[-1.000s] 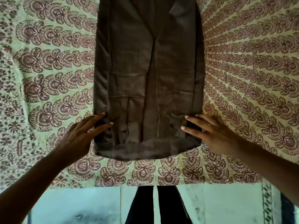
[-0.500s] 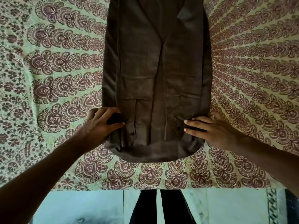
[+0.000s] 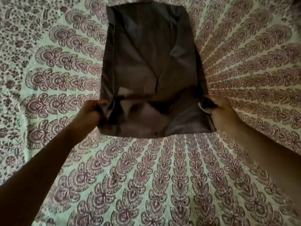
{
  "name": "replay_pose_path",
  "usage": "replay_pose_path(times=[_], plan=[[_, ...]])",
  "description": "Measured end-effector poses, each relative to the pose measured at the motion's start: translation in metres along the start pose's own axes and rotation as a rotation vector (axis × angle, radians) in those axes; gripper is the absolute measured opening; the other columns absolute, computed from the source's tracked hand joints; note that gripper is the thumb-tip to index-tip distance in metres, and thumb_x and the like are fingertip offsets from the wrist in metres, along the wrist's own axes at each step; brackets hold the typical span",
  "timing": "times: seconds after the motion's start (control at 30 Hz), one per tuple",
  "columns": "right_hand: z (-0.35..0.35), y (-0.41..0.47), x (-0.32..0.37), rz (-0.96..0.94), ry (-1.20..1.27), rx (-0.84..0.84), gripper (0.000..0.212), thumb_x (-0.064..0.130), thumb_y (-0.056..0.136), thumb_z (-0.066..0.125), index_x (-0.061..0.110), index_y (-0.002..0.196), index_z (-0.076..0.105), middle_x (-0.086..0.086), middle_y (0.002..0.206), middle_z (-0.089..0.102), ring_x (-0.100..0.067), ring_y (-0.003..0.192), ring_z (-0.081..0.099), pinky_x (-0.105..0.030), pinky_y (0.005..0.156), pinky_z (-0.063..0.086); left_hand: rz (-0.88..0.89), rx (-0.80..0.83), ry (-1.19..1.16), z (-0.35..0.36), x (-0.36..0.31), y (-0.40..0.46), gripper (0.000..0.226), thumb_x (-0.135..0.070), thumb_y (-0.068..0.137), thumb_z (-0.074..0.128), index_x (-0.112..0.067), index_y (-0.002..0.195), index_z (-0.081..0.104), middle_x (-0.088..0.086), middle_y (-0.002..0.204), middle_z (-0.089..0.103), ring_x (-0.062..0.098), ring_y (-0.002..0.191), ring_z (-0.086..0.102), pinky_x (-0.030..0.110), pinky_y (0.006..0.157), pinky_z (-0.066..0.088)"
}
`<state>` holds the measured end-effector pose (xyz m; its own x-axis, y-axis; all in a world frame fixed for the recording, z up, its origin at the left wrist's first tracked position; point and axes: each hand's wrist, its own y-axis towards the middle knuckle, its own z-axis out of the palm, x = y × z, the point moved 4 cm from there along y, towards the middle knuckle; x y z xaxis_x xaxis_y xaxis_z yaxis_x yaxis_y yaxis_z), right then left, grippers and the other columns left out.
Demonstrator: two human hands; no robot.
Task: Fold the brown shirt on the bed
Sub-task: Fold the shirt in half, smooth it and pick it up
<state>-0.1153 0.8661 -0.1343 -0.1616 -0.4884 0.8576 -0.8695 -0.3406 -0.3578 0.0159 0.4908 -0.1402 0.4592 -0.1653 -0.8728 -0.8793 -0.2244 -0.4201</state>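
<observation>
1. Brown shirt (image 3: 151, 62) is lying on the patterned bedsheet (image 3: 162, 176), already narrowed into a long strip with the sides folded in; it is running away from both hands toward the far end of the bed.
2. Left hand (image 3: 90, 112) is gripping the near-left part of the shirt, fingers curled round a bunch of fabric.
3. Right hand (image 3: 216, 108) is pinching the near-right edge, fabric clamped between thumb and fingers; exact finger layout is blurred.
4. The shirt's near end is sitting between the two hands, lifted and rumpled, hanging slack below the grip line. The far part beyond the hands is lying flat.
5. Step in hand, as a judgement: the lengthwise fold, bringing the hem end up and over toward the collar end.
6. Next move is probably calling for both hands carrying the gripped end forward together, away from the body, at matching height so the edges are lining up with the strip's sides.
7. Risk: the tucked-in sleeves near the hands are looking loose, so uneven pulling could be spilling them out.
8. After laying it down, smoothing flat with both palms is likely needed.
</observation>
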Motion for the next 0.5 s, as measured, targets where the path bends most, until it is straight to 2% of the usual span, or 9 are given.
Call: replay_pose_path(times=[0.07,0.1,0.17,0.2,0.23,0.3,0.4,0.43,0.5], plan=[[0.0,0.036,0.002,0.085,0.053,-0.045,0.02,0.003,0.097,0.062,0.015,0.11,0.072,0.007,0.097,0.07,-0.015,0.095,0.066,-0.025,0.084,0.048,-0.042,-0.101,-0.023,-0.003,-0.001,0.029,0.046,0.007,0.094,0.053,-0.028,0.08,0.081,-0.004,0.085,0.079,0.027,0.093,0.074,0.04,0.081,0.059],[0.002,0.052,0.0,0.135,0.05,-0.053,0.021,0.007,0.098,0.064,0.015,0.116,0.071,0.008,0.099,0.069,-0.017,0.099,0.065,-0.023,0.081,0.047,-0.091,-0.155,-0.021,-0.003,0.003,0.041,0.036,-0.001,0.096,0.058,-0.026,0.083,0.079,-0.002,0.09,0.079,0.03,0.1,0.072,0.046,0.091,0.057],[0.005,0.072,-0.007,0.205,0.016,-0.077,0.024,0.015,0.097,0.067,0.012,0.121,0.071,0.003,0.104,0.069,-0.02,0.103,0.065,-0.025,0.085,0.049,-0.183,-0.233,0.054,0.003,0.013,0.054,0.016,-0.011,0.096,0.066,-0.023,0.092,0.077,0.001,0.094,0.076,0.032,0.105,0.07,0.049,0.1,0.054],[0.005,0.079,-0.009,0.213,-0.001,-0.088,0.024,0.021,0.096,0.07,0.012,0.118,0.073,0.0,0.105,0.071,-0.021,0.102,0.067,-0.029,0.088,0.051,-0.212,-0.26,0.08,0.006,0.015,0.057,0.009,-0.017,0.094,0.071,-0.019,0.1,0.077,0.004,0.097,0.075,0.032,0.105,0.071,0.05,0.1,0.054],[0.005,0.083,-0.009,0.213,-0.003,-0.098,0.023,0.026,0.093,0.074,0.014,0.113,0.075,-0.001,0.102,0.073,-0.02,0.097,0.07,-0.033,0.089,0.054,-0.231,-0.29,0.079,0.008,0.013,0.058,0.017,-0.025,0.09,0.076,-0.017,0.105,0.077,0.007,0.1,0.075,0.032,0.104,0.071,0.05,0.1,0.055],[0.005,0.086,-0.009,0.204,-0.008,-0.08,0.023,0.026,0.089,0.078,0.015,0.109,0.075,-0.002,0.098,0.074,-0.016,0.09,0.07,-0.031,0.085,0.055,-0.237,-0.349,0.015,0.009,0.005,0.06,0.034,-0.043,0.084,0.077,-0.019,0.109,0.076,0.006,0.106,0.076,0.029,0.102,0.071,0.045,0.097,0.056],[-0.001,0.086,-0.009,0.161,-0.027,-0.122,0.021,0.016,0.094,0.073,0.007,0.113,0.074,-0.01,0.102,0.073,-0.018,0.087,0.069,-0.028,0.08,0.055,-0.235,-0.421,0.093,0.011,0.001,0.059,0.037,-0.036,0.097,0.068,-0.009,0.122,0.071,0.007,0.103,0.07,0.024,0.096,0.067,0.034,0.083,0.05],[-0.004,0.086,-0.009,0.161,0.01,-0.13,0.019,0.015,0.096,0.069,0.003,0.111,0.074,-0.016,0.105,0.073,-0.02,0.086,0.07,-0.033,0.082,0.058,-0.255,-0.447,0.101,0.011,0.002,0.058,0.038,-0.034,0.099,0.065,-0.006,0.123,0.07,0.008,0.101,0.069,0.024,0.094,0.065,0.033,0.082,0.048],[-0.009,0.09,-0.009,0.159,0.043,-0.159,0.029,0.017,0.099,0.065,-0.011,0.104,0.07,-0.032,0.108,0.07,-0.039,0.095,0.07,-0.052,0.094,0.056,-0.299,-0.464,0.075,0.01,0.008,0.057,0.038,-0.037,0.097,0.067,-0.005,0.118,0.071,0.01,0.099,0.07,0.028,0.097,0.068,0.038,0.088,0.053]])
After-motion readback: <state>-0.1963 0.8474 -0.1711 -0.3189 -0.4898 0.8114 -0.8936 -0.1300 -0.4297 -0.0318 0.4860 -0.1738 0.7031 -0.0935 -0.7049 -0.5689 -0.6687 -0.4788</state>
